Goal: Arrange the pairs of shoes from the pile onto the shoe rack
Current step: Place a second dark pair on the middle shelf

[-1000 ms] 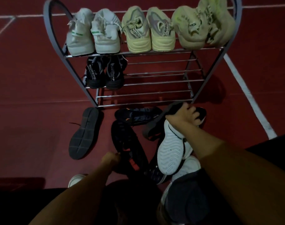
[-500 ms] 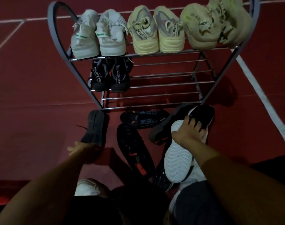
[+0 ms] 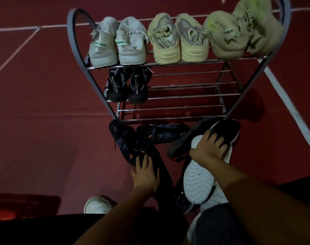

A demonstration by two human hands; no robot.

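The metal shoe rack (image 3: 186,96) stands on the red floor. Three pale pairs fill its top shelf (image 3: 168,62), and a black pair (image 3: 127,85) sits at the left of the middle shelf. Below the rack lies the pile. My left hand (image 3: 145,174) holds the heel end of a black shoe with orange marks (image 3: 124,144), which lies upper side up. My right hand (image 3: 209,149) grips a black shoe with a white sole (image 3: 198,184), fingers curled over its edge, sole facing me.
A black shoe marked 750 (image 3: 161,134) lies on its side just under the rack. Another dark shoe (image 3: 180,147) lies beneath the one my right hand grips. A white shoe (image 3: 97,204) sits near my left forearm. A white floor line (image 3: 292,106) runs along the right.
My left hand reached out to the sole-up black shoe at the left; that shoe now lies upper side up, nearer the pile. My right hand kept its grip on the white-soled shoe.
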